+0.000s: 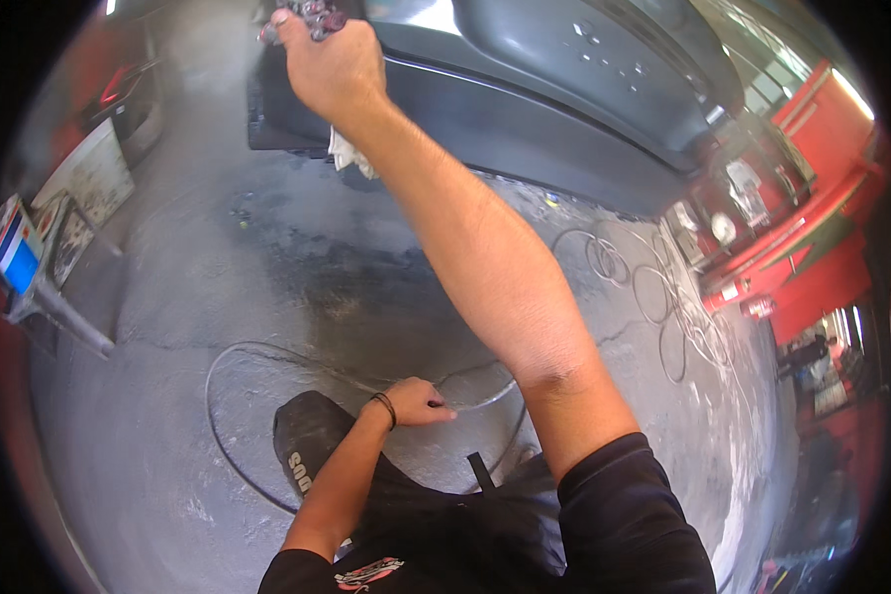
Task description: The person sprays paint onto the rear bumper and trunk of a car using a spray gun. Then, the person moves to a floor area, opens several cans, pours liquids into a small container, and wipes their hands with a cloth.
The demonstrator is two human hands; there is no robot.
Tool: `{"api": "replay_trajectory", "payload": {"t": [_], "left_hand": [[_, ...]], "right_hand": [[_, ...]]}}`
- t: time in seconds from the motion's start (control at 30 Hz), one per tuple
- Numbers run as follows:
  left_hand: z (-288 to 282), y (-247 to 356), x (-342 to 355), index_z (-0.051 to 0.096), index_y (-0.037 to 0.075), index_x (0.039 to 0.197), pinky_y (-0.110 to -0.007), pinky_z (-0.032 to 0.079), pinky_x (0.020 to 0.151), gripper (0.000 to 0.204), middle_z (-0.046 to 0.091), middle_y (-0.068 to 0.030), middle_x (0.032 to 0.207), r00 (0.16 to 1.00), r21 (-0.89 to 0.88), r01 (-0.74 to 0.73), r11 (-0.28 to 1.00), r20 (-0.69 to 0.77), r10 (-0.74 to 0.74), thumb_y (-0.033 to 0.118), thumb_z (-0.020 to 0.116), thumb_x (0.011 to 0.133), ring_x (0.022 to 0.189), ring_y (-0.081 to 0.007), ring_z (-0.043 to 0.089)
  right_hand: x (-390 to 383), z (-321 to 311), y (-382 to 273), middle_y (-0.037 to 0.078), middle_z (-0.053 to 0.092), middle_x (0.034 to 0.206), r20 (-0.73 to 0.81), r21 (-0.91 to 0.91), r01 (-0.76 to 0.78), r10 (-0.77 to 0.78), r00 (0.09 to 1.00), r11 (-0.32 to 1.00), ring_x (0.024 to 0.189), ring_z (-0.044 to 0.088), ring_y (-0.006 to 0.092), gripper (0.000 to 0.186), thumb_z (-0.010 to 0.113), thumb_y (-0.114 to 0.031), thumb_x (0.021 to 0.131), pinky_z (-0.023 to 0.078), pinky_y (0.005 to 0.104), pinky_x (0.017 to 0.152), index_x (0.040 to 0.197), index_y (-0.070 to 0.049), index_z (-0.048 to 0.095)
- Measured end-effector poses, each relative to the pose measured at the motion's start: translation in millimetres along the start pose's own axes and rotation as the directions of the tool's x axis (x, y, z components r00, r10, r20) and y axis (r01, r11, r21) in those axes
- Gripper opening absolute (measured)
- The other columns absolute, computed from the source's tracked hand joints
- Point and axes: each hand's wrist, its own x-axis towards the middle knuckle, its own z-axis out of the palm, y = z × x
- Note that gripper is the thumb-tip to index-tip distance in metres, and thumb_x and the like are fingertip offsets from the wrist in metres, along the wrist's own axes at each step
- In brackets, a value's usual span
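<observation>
My right arm reaches far forward and to the left across the view. At its end my right hand (335,61) is closed round a metal spray gun (317,18) with reddish parts, partly cut off by the upper edge. Just beyond it is a dark grey car body panel (525,109), smooth, with pale spots (604,49) higher up. Low over my lap, my left hand (418,402), with black bands at the wrist, is closed on a thin grey hose (480,402). That hose loops over the floor round my knee. Whitish cloth or paper (350,156) hangs below the panel's edge.
Tangled hose coils (668,307) lie on the grey floor at the right, beside red equipment (802,247). A grey stool (69,297) at the left carries a blue and white container (15,255). Dark wet-looking patches (337,238) mark the floor under the panel.
</observation>
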Motion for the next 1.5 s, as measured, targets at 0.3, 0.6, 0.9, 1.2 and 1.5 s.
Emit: {"api": "replay_trajectory", "payload": {"t": [0.3,0.6,0.9,1.2,1.5], "left_hand": [[14,31,46,0.082,0.005,0.102,-0.046,0.057,0.078,0.055,0.077,-0.0207,0.091,0.986,0.122,-0.043,0.992,0.168,0.022,0.058,0.070,0.093,0.084,-0.0405,0.073],[60,66,115,0.084,0.009,0.103,-0.047,0.057,0.081,0.052,0.078,-0.0187,0.094,0.992,0.019,0.072,0.997,0.098,-0.074,0.059,0.073,0.090,0.088,-0.0393,0.075],[89,117,168,0.082,0.007,0.109,-0.041,0.059,0.085,0.045,0.080,-0.0153,0.104,0.980,0.050,0.188,0.981,0.059,-0.191,0.049,0.077,0.093,0.097,-0.0338,0.077],[106,104,172,0.082,0.008,0.112,-0.046,0.058,0.080,0.052,0.079,-0.0166,0.104,0.971,0.203,0.089,0.975,0.200,-0.131,0.056,0.069,0.096,0.095,-0.0372,0.075],[107,87,142,0.084,0.009,0.098,-0.049,0.056,0.074,0.052,0.077,-0.0188,0.088,0.921,0.107,-0.017,0.994,0.389,-0.026,0.058,0.068,0.095,0.082,-0.0403,0.073]], "right_hand": [[-19,-215,132,0.004,0.071,0.070,-0.290,-0.104,-0.016,-0.015,0.957,0.994,0.066,0.067,0.0150,0.053,0.073,-0.052,0.100,0.054,0.0336,0.065,0.081,-0.002,0.076],[-56,-511,236,0.002,0.063,0.067,-0.613,-0.085,-0.317,0.201,0.764,0.945,0.048,0.052,0.0115,0.060,0.076,-0.064,0.092,0.039,0.0299,0.042,0.086,-0.005,0.067],[-90,-825,372,-0.003,0.052,0.058,-0.875,-0.146,-0.529,0.140,0.463,0.836,0.045,0.046,0.0132,0.065,0.070,-0.076,0.090,0.035,0.0332,0.043,0.074,-0.013,0.067],[-181,-810,397,0.002,0.061,0.065,-0.912,-0.205,-0.640,0.093,0.400,0.741,0.054,0.056,0.0146,0.066,0.067,-0.068,0.097,0.043,0.0342,0.051,0.086,-0.003,0.075],[-170,-634,329,-0.005,0.051,0.061,-0.790,-0.120,-0.379,0.143,0.596,0.918,0.043,0.043,0.0059,0.054,0.072,-0.062,0.098,0.030,0.0265,0.040,0.081,-0.012,0.062]]}}
